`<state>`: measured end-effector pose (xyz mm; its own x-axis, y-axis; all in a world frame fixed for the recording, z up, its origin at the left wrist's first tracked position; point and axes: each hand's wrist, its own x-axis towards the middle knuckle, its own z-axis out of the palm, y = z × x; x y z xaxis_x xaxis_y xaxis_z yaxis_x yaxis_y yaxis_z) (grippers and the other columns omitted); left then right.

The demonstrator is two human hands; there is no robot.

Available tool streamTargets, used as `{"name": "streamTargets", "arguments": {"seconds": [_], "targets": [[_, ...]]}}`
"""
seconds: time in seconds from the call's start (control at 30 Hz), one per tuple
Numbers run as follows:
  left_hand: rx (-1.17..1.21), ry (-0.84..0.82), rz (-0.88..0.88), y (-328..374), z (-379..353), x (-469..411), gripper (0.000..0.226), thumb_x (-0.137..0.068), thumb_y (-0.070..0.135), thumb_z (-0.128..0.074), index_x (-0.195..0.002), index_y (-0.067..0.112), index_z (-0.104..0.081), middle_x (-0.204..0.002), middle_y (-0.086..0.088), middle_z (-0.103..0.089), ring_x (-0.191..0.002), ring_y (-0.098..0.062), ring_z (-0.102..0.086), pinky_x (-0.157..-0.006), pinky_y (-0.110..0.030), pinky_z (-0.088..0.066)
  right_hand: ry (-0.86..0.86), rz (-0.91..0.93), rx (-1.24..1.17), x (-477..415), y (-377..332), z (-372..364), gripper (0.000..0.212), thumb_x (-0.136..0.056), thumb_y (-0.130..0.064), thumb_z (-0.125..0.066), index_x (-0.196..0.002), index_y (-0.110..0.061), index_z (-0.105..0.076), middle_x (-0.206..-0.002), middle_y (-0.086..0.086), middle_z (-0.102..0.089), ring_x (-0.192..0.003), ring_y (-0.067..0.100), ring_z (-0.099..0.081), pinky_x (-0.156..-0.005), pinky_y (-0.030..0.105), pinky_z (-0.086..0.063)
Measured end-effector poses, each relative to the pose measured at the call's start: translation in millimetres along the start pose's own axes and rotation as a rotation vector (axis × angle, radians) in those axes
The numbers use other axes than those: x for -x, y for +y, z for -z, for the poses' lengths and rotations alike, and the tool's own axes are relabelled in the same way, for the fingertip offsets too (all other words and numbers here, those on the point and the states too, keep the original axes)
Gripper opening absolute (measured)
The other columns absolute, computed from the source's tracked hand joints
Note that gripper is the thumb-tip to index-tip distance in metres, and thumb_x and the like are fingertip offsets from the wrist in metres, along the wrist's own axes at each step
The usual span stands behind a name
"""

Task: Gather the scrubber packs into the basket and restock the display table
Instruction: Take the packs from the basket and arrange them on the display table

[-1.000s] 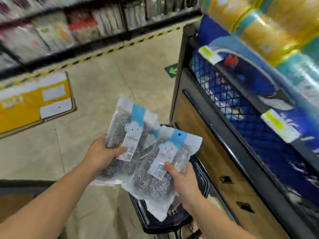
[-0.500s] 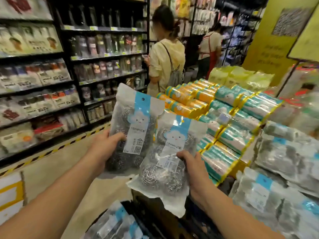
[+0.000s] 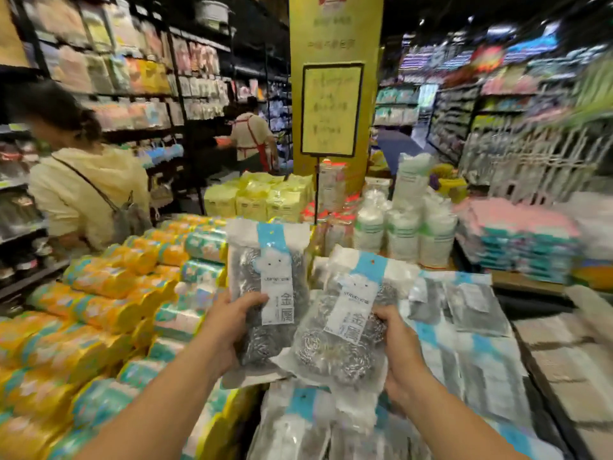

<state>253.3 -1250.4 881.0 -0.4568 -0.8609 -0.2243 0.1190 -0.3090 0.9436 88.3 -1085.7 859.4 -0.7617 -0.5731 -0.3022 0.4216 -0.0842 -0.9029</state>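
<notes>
Long shelves (image 3: 109, 78) of packaged goods line the left aisle, and a yellow pillar (image 3: 335, 34) with a framed sign (image 3: 331, 109) rises behind the bench (image 3: 527, 282). A shopper in a pale yellow top (image 3: 89, 190) stands at the left, just beyond stacked orange and teal rolls (image 3: 109, 303). Pink and teal cloths (image 3: 524, 234), white tubs (image 3: 404, 227) and yellow packs (image 3: 258, 197) crowd the far side. Scrubber packs already lying flat (image 3: 464, 327) cover the near right of the bench.

The left hand (image 3: 229, 330) grips the left scrubber pack (image 3: 268, 293) upright, thumb across its label. The right hand (image 3: 401, 353) grips the right scrubber pack (image 3: 345, 333), tilted and overlapping the first. Both hang above the laid-out packs.

Since half a second ago the view has swung right: the shopper has shifted from centre to the left edge, the pillar now fills the middle, and both grips are unchanged.
</notes>
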Motion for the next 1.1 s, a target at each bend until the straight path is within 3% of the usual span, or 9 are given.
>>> {"name": "streamTargets", "arguments": {"seconds": [0.13,0.27,0.33,0.43,0.63,0.7,0.83,0.93,1.1], "targets": [[0.029,-0.076,0.128,-31.0,-97.9,-79.0,0.047,-0.079,0.015,-0.073,-0.124,0.008,-0.062,-0.103,-0.018,-0.075,-0.085,-0.036,-0.073,-0.063,-0.045,-0.060,0.171,0.014,-0.121,-87.0,-39.0,75.9,0.016,-0.083,-0.022,-0.064,-0.085,-0.009,-0.072,-0.073,0.009,-0.075,-0.069,0.030,-0.067,-0.069,0.042,-0.053],[0.075,-0.070,0.252,-57.0,-171.0,-138.5,0.045,-0.086,0.022,-0.067,-0.130,0.014,-0.063,-0.116,-0.017,-0.072,-0.104,-0.038,-0.070,-0.064,-0.043,-0.060,0.306,0.003,-0.204,-159.9,-54.9,137.6,0.031,-0.079,-0.030,-0.067,-0.099,-0.006,-0.071,-0.081,0.009,-0.072,-0.077,0.030,-0.064,-0.066,0.041,-0.046],[0.112,-0.044,0.290,-64.5,-201.6,-157.6,0.042,-0.087,0.022,-0.068,-0.128,0.013,-0.064,-0.108,-0.015,-0.075,-0.092,-0.034,-0.074,-0.063,-0.044,-0.060,0.326,-0.011,-0.235,-189.1,-61.9,158.0,0.024,-0.086,-0.028,-0.063,-0.101,-0.011,-0.069,-0.089,0.008,-0.071,-0.081,0.028,-0.064,-0.064,0.036,-0.048],[0.135,0.013,0.323,-79.3,-231.7,-186.3,0.018,-0.094,0.018,-0.064,-0.109,0.010,-0.070,-0.073,-0.008,-0.077,-0.055,-0.022,-0.073,-0.041,-0.032,-0.055,0.393,-0.049,-0.303,-229.2,-69.0,178.3,0.013,-0.090,-0.023,-0.062,-0.101,-0.017,-0.066,-0.098,0.006,-0.070,-0.091,0.024,-0.065,-0.064,0.034,-0.051],[0.153,0.187,0.409,-112.0,-256.3,-250.7,0.030,-0.088,0.022,-0.072,-0.115,0.008,-0.067,-0.088,-0.011,-0.068,-0.072,-0.026,-0.063,-0.065,-0.041,-0.057,0.469,-0.117,-0.479,-305.8,-54.0,197.3,0.038,-0.090,-0.017,-0.067,-0.127,-0.014,-0.059,-0.117,0.009,-0.071,-0.096,0.022,-0.071,-0.059,0.032,-0.060],[0.204,0.192,0.443,-121.7,-259.7,-269.1,0.037,-0.090,0.021,-0.070,-0.124,0.006,-0.066,-0.092,-0.013,-0.071,-0.070,-0.028,-0.069,-0.055,-0.042,-0.061,0.465,-0.133,-0.516,-323.4,-48.9,197.5,0.033,-0.091,-0.011,-0.067,-0.123,-0.012,-0.058,-0.117,0.011,-0.069,-0.094,0.024,-0.070,-0.063,0.037,-0.062],[0.293,0.212,0.507,-144.7,-258.9,-309.4,0.041,-0.095,0.026,-0.065,-0.135,0.021,-0.060,-0.097,-0.005,-0.075,-0.058,-0.020,-0.070,-0.036,-0.028,-0.052,0.487,-0.176,-0.511,-349.9,-39.5,195.0,0.026,-0.090,-0.008,-0.069,-0.108,-0.016,-0.053,-0.116,0.014,-0.066,-0.099,0.028,-0.067,-0.090,0.049,-0.056],[0.318,0.213,0.499,-154.8,-263.8,-325.8,0.034,-0.096,0.025,-0.063,-0.129,0.016,-0.062,-0.129,-0.004,-0.067,-0.078,-0.021,-0.069,-0.044,-0.038,-0.059,0.514,-0.172,-0.532,-365.3,-37.9,192.3,0.039,-0.090,-0.010,-0.071,-0.123,-0.014,-0.051,-0.123,0.012,-0.063,-0.106,0.029,-0.065,-0.092,0.050,-0.055],[0.321,0.236,0.506,-158.8,-276.4,-328.0,0.035,-0.103,0.016,-0.051,-0.137,0.010,-0.054,-0.137,-0.009,-0.061,-0.115,-0.026,-0.062,-0.081,-0.042,-0.052,0.568,-0.168,-0.486,-378.4,-27.6,189.1,0.052,-0.091,-0.014,-0.070,-0.137,-0.009,-0.046,-0.130,0.009,-0.057,-0.116,0.029,-0.060,-0.098,0.048,-0.053]]}}
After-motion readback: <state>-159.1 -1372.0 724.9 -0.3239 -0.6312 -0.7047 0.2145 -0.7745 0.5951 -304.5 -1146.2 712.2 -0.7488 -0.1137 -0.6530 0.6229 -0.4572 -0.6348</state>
